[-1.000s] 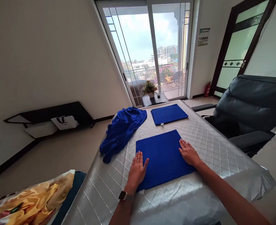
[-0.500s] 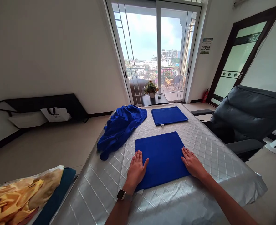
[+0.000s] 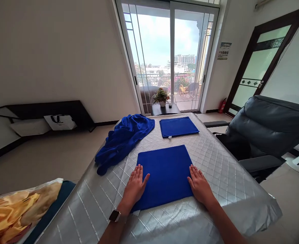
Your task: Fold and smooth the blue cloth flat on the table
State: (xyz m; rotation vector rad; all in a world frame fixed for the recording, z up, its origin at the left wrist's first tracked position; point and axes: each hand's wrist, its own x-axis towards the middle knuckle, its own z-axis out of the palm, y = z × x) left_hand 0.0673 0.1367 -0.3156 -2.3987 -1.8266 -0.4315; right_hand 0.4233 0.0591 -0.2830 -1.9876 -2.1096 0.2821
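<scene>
A blue cloth folded into a flat rectangle [image 3: 166, 179] lies in front of me on the silver quilted table cover [image 3: 101, 196]. My left hand [image 3: 135, 184] rests flat along its left edge, fingers stretched out, a watch on the wrist. Along the right edge lies my right hand [image 3: 199, 183], also flat with straight fingers. Behind is a second folded blue cloth [image 3: 179, 126] with a small white tag at its front edge. A crumpled heap of blue cloth [image 3: 126, 140] sits at the back left of the table.
A dark padded armchair [image 3: 274, 130] stands close to the table's right side. Yellow patterned fabric [image 3: 19, 213] lies at the lower left. Past the far edge, a potted plant [image 3: 161, 96] stands on a small dark table before the sliding glass door [image 3: 172, 40].
Both hands and the folded cloth appear slightly further left and lower, along with the rest of the table, as the view shifts. The hands stay flat on the cloth's edges.
</scene>
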